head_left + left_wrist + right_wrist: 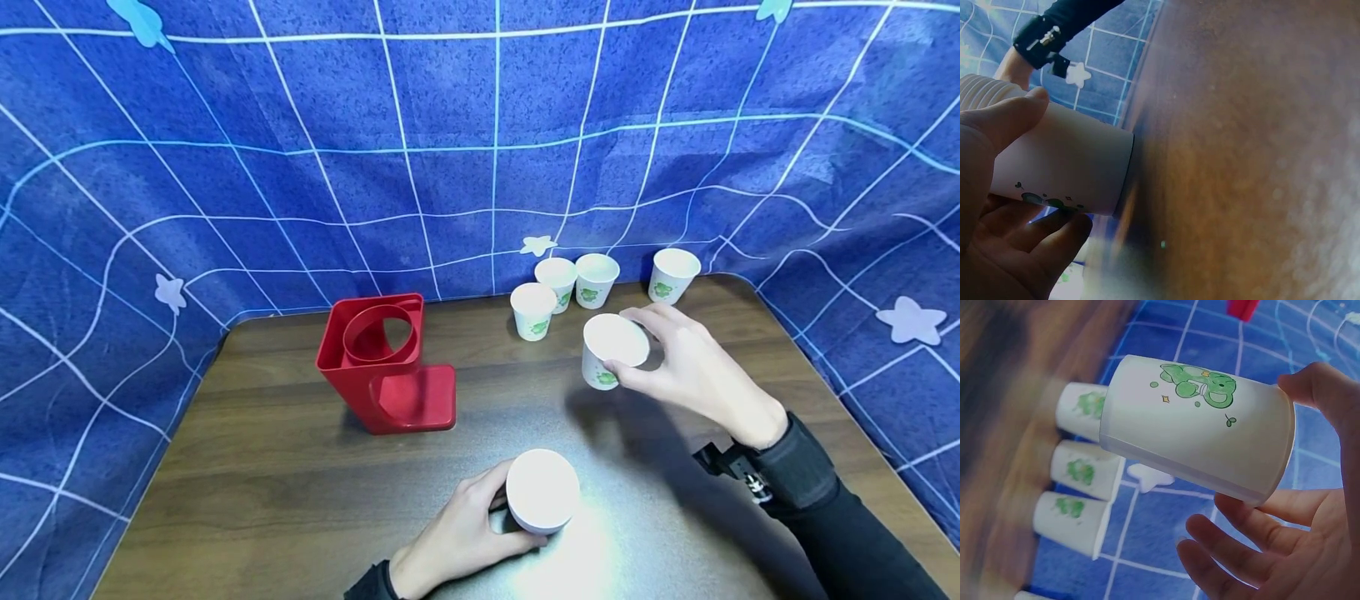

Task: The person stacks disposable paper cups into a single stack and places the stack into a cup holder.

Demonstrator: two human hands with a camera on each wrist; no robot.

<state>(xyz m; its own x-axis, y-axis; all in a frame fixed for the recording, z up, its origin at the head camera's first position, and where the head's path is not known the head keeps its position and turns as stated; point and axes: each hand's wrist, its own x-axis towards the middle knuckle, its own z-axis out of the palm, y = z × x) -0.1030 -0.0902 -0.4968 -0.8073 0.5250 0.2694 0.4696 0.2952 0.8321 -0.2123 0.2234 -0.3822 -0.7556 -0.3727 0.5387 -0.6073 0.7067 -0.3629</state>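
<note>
Head view is showing the right hand point(693, 367) pinching a white cup point(597, 362) near its rim, the left hand point(467, 527) gripping a cup stack point(543, 492) at that cup's seven o'clock, while a red holder point(386, 367) is sitting at the stack's ten o'clock.

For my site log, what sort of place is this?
Probably a screened-off filming station: a wooden table, blue cloth along its back and sides, and a bulky black wristband, perhaps holding a camera.
</note>
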